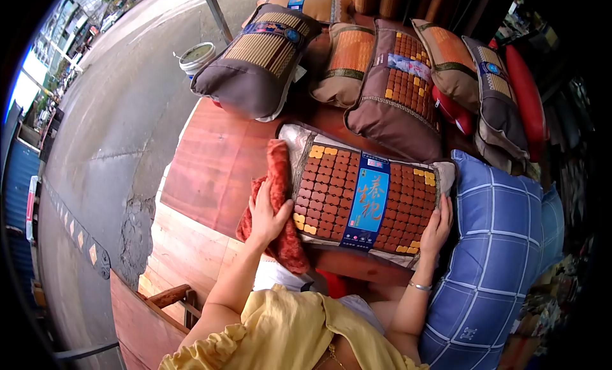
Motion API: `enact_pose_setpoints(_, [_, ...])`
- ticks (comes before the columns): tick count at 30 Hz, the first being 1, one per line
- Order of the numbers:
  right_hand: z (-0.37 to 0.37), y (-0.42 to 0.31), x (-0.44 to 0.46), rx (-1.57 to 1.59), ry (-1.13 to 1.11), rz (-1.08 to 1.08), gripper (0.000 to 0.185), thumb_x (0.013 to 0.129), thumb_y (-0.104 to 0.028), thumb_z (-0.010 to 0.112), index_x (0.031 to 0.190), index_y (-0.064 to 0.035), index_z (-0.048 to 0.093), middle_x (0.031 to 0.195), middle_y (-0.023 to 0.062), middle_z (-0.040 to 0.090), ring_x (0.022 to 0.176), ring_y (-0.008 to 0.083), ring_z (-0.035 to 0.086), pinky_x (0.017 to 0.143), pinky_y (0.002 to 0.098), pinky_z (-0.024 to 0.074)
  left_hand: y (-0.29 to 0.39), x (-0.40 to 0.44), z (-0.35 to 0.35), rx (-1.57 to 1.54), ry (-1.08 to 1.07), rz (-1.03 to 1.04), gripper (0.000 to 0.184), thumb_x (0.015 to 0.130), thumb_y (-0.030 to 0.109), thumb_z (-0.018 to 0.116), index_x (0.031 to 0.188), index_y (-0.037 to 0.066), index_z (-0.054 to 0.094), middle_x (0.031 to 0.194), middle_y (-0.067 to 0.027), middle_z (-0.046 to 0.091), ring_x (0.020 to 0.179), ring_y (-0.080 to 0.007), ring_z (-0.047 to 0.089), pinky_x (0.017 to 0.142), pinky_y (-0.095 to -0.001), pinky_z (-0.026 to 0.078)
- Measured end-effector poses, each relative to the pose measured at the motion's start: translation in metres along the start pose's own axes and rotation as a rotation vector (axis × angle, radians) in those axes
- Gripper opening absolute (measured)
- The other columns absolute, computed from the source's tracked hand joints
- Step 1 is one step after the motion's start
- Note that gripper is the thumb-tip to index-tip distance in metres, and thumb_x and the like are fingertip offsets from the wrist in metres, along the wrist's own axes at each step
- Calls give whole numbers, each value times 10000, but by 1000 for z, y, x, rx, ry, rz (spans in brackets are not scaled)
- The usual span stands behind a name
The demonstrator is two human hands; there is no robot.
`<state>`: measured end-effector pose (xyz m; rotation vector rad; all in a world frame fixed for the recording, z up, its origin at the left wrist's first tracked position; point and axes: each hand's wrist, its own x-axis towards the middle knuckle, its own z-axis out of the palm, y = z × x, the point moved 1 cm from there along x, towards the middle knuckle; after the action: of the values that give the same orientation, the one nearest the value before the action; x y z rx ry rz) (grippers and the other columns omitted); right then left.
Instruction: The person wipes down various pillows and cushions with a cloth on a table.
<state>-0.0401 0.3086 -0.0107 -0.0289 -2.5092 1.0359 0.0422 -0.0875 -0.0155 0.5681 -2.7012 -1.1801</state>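
A pillow (325,198) faced with brown and yellow tiles lies before me, a blue paper band (368,204) around its middle. At its left end my left hand (271,214) is closed on a red plush cloth (278,172), which hangs in folds against the pillow's side. My right hand (437,224) rests along the pillow's right end, fingers stretched out and touching the edge. Part of the cloth is hidden beneath my left hand.
Several pillows, among them a grey one (255,83) and a brown tiled one (395,115), are piled behind. Blue checked cushions (491,242) stand close on the right. Left are a reddish wooden board (204,159), a white bucket (196,59) and the road.
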Motion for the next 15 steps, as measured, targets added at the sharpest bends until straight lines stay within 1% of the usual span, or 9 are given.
enact_pose_setpoints(1, [0, 0, 0, 0, -6, -1, 417, 1022, -196, 402, 1382, -37, 538, 1453, 167, 490, 1364, 315, 429, 1130, 405, 310, -11, -2, 1, -35, 43, 31, 660, 890, 300, 611, 1439, 18, 377, 1410, -224, 481, 1359, -389, 402, 1167, -550, 170])
enact_pose_setpoints(2, [0, 0, 0, 3, 3, 1, 419, 1013, -200, 409, 1377, -45, 547, 1447, 176, 490, 1352, 328, 435, 1121, 422, 318, -15, -4, 3, -34, 44, 25, 660, 890, 300, 611, 1439, 18, 377, 1410, -224, 481, 1359, -389, 402, 1167, -550, 170])
enact_pose_setpoints(4, [1, -1, 2, 10, 13, 2, 421, 1003, -205, 416, 1371, -53, 556, 1441, 184, 491, 1339, 341, 442, 1112, 438, 325, -9, -5, 0, -280, 43, 133, 549, 899, 206, 574, 1386, -6, 437, 1323, -229, 525, 1291, -415, 449, 1135, -550, 235])
enact_pose_setpoints(5, [2, -1, 2, 27, 17, 7, 423, 1004, -207, 416, 1371, -50, 555, 1444, 184, 489, 1344, 339, 439, 1114, 436, 324, 9, -8, 5, -281, 132, 302, 392, 871, 138, 583, 1226, -21, 533, 1274, -231, 532, 1253, -421, 465, 1108, -557, 272])
enact_pose_setpoints(6, [1, -1, 0, 40, 14, 15, 424, 1005, -209, 415, 1371, -47, 554, 1447, 184, 487, 1348, 338, 436, 1116, 435, 322, 24, -11, 2, -121, 42, 454, 262, 851, 151, 626, 1044, -8, 547, 1239, -232, 530, 1299, -417, 444, 1112, -552, 269])
enact_pose_setpoints(8, [1, 0, -1, 35, 11, 21, 424, 1005, -208, 415, 1370, -44, 554, 1449, 183, 486, 1350, 337, 434, 1117, 434, 321, 49, -18, 17, 173, -5, 714, 245, 849, 206, 654, 953, 26, 524, 1326, -244, 505, 1355, -398, 411, 1121, -552, 261])
enact_pose_setpoints(10, [2, 0, 1, 35, 10, 17, 424, 1005, -207, 415, 1369, -41, 555, 1451, 183, 485, 1352, 337, 432, 1119, 433, 319, 89, -18, 23, 247, -151, 876, 297, 859, 280, 645, 979, 32, 535, 1414, -253, 465, 1391, -389, 380, 1131, -559, 249])
enact_pose_setpoints(12, [2, 1, 1, 54, 22, 12, 422, 1002, -201, 417, 1366, -41, 558, 1449, 186, 486, 1350, 339, 434, 1119, 432, 319, 121, -7, 40, 227, -178, 985, 302, 859, 299, 643, 958, 34, 535, 1483, -253, 414, 1396, -381, 381, 1139, -558, 246])
enact_pose_setpoints(15, [0, 0, 1, 63, 10, 11, 421, 999, -199, 422, 1364, -41, 561, 1446, 187, 488, 1346, 341, 437, 1117, 430, 320, 145, 27, 54, 209, -81, 923, 327, 898, 307, 609, 1038, 15, 561, 1395, -242, 504, 1320, -383, 463, 1107, -540, 310])
